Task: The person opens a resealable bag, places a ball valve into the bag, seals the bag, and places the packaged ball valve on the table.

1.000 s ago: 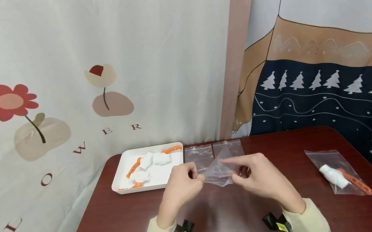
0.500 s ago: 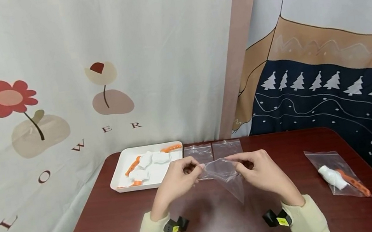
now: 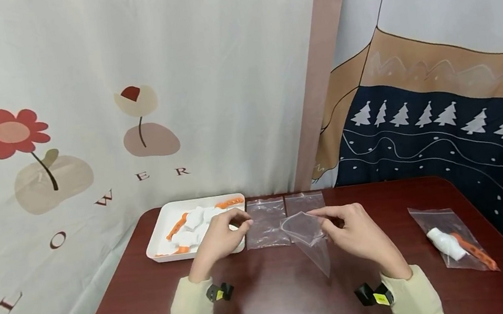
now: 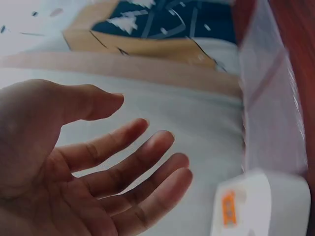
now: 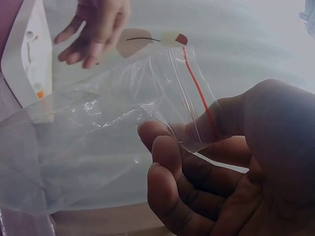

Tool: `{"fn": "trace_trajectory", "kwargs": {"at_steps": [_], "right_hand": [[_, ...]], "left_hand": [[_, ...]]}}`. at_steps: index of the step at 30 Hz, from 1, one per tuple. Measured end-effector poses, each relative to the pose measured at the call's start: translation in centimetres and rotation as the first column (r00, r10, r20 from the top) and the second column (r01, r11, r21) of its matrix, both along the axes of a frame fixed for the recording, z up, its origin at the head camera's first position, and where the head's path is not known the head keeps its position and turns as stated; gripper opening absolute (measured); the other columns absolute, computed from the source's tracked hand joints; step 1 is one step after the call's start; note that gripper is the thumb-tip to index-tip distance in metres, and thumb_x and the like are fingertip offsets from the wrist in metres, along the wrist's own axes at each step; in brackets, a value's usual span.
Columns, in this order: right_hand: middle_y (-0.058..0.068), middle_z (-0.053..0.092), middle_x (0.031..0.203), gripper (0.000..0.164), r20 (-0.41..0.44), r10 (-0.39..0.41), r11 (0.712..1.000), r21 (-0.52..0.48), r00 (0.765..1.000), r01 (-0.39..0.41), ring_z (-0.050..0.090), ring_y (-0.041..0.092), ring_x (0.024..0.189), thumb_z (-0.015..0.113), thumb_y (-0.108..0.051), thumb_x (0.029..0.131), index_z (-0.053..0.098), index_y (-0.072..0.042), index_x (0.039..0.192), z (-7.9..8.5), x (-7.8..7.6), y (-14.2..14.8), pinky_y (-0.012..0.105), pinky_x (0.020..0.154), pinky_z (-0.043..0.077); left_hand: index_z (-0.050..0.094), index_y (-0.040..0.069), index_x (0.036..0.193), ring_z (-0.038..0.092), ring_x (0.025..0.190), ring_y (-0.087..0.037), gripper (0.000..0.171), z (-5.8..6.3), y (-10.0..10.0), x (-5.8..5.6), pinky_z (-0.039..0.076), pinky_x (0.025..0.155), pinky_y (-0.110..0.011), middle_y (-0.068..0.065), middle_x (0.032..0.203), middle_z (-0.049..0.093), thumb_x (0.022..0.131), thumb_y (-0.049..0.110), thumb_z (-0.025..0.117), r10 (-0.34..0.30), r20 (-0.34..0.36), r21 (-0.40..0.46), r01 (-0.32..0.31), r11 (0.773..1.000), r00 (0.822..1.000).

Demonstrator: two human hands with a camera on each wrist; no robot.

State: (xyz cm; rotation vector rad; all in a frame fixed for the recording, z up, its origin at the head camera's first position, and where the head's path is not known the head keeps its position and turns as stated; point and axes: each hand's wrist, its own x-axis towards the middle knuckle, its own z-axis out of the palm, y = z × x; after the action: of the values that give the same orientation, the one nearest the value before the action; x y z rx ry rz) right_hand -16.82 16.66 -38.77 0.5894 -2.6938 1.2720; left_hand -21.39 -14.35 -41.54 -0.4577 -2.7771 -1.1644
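Observation:
My right hand [image 3: 356,230] pinches a clear zip bag [image 3: 306,232] near its mouth, and the bag hangs with its opening spread. In the right wrist view a red line runs along the seal of the bag [image 5: 118,103]. My left hand [image 3: 221,238] is off the bag, over the right edge of the white tray [image 3: 160,243]. Its fingers [image 4: 162,142] are loosely bent with nothing between them. Several white pieces [image 3: 186,238] and orange strips [image 3: 177,226] lie in the tray; the left hand hides some of them.
Two flat zip bags, a left one [image 3: 265,224] and a right one [image 3: 305,203], lie behind the held bag. At the right, a filled zip bag [image 3: 453,239] contains a white piece and an orange strip. A curtain [image 3: 225,102] hangs behind the table [image 3: 271,303].
Both hands were on the bag and its mouth came open. My left hand then let go and moved left to the tray, while the right hand kept its pinch.

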Motion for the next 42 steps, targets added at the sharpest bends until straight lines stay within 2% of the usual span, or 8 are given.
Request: {"fn": "trace_trajectory", "kwargs": {"at_steps": [5, 8, 12, 17, 23, 32, 37, 42], "right_hand": [[-0.009, 0.059, 0.059, 0.030, 0.007, -0.003, 1.000, -0.017, 1.000, 0.003, 0.054, 0.006, 0.051, 0.059, -0.006, 0.098, 0.076, -0.018, 0.120, -0.2, 0.0, 0.3, 0.023, 0.046, 0.040], [-0.007, 0.059, 0.058, 0.029, 0.011, -0.004, 1.000, -0.022, 1.000, 0.004, 0.054, 0.006, 0.052, 0.060, -0.007, 0.099, 0.076, -0.019, 0.119, -0.2, -0.1, 0.5, 0.024, 0.046, 0.040], [-0.004, 0.059, 0.058, 0.029, 0.031, -0.007, 1.000, -0.018, 1.000, 0.007, 0.054, 0.007, 0.051, 0.060, -0.008, 0.099, 0.076, -0.019, 0.121, -0.3, -0.1, 0.5, 0.024, 0.046, 0.040], [0.001, 0.062, 0.061, 0.029, 0.056, -0.003, 1.000, -0.018, 0.998, 0.004, 0.054, 0.008, 0.052, 0.059, -0.010, 0.100, 0.075, -0.019, 0.122, -0.3, -0.2, 0.6, 0.024, 0.046, 0.041], [0.004, 0.063, 0.062, 0.028, 0.056, -0.002, 1.000, -0.017, 0.998, 0.003, 0.055, 0.008, 0.053, 0.059, -0.010, 0.100, 0.075, -0.018, 0.123, -0.2, -0.2, 0.8, 0.024, 0.046, 0.040], [0.007, 0.065, 0.063, 0.028, 0.064, 0.001, 1.000, -0.020, 0.998, 0.000, 0.056, 0.008, 0.053, 0.058, -0.009, 0.100, 0.073, -0.009, 0.124, -0.2, -0.3, 1.0, 0.024, 0.044, 0.038], [0.006, 0.065, 0.063, 0.028, 0.074, 0.000, 1.000, -0.021, 0.997, 0.001, 0.057, 0.009, 0.054, 0.058, -0.009, 0.100, 0.074, -0.013, 0.123, -0.2, -0.4, 1.0, 0.024, 0.046, 0.040], [0.006, 0.067, 0.066, 0.029, 0.070, 0.012, 1.000, -0.024, 0.998, -0.010, 0.059, 0.008, 0.055, 0.058, -0.008, 0.100, 0.075, -0.016, 0.122, -0.2, -0.5, 0.9, 0.024, 0.047, 0.042]], "left_hand": [[0.074, 0.007, 0.105, 0.070, 0.107, -0.029, 0.015, -1.7, -2.2, -1.6, 0.054, 0.095, -0.049, -0.007, 0.103, 0.077, 0.094, 0.015, 0.069, -0.006, -0.021, -0.117, 0.004, 0.993, 1.000], [0.073, 0.004, 0.108, 0.067, 0.113, -0.034, 0.019, -2.6, -3.6, -2.3, 0.052, 0.099, -0.051, -0.012, 0.109, 0.076, 0.094, 0.015, 0.069, -0.019, -0.029, -0.188, 0.013, 0.982, 0.999], [0.072, 0.001, 0.113, 0.063, 0.117, -0.039, 0.024, -3.3, -5.4, -2.6, 0.049, 0.102, -0.054, -0.016, 0.115, 0.073, 0.093, 0.014, 0.070, -0.032, -0.032, -0.267, 0.022, 0.964, 0.999], [0.070, -0.002, 0.118, 0.058, 0.125, -0.045, 0.031, -3.7, -7.6, -2.8, 0.048, 0.104, -0.057, -0.019, 0.120, 0.071, 0.090, 0.013, 0.072, 0.005, 0.001, -0.349, -0.004, 0.937, 1.000], [0.071, -0.004, 0.114, 0.067, 0.112, -0.040, 0.032, -4.1, -9.8, -3.1, 0.054, 0.094, -0.054, -0.021, 0.115, 0.073, 0.084, 0.008, 0.073, 0.032, 0.031, -0.429, -0.015, 0.903, 0.999], [0.076, -0.003, 0.100, 0.069, 0.093, -0.030, 0.038, -4.7, -11.6, -4.1, 0.056, 0.083, -0.043, -0.015, 0.099, 0.077, 0.064, -0.006, 0.065, -0.016, -0.006, -0.501, 0.011, 0.865, 1.000], [0.075, -0.002, 0.106, 0.066, 0.094, -0.027, 0.041, -4.6, -12.0, -4.6, 0.055, 0.081, -0.042, -0.016, 0.106, 0.076, 0.068, -0.010, 0.060, 0.036, 0.066, -0.534, 0.005, 0.845, 0.997], [0.075, 0.000, 0.108, 0.061, 0.088, -0.025, 0.039, -4.7, -12.4, -5.0, 0.050, 0.074, -0.038, -0.016, 0.109, 0.075, 0.073, -0.009, 0.060, 0.090, 0.113, -0.545, -0.013, 0.838, 0.990]]}}
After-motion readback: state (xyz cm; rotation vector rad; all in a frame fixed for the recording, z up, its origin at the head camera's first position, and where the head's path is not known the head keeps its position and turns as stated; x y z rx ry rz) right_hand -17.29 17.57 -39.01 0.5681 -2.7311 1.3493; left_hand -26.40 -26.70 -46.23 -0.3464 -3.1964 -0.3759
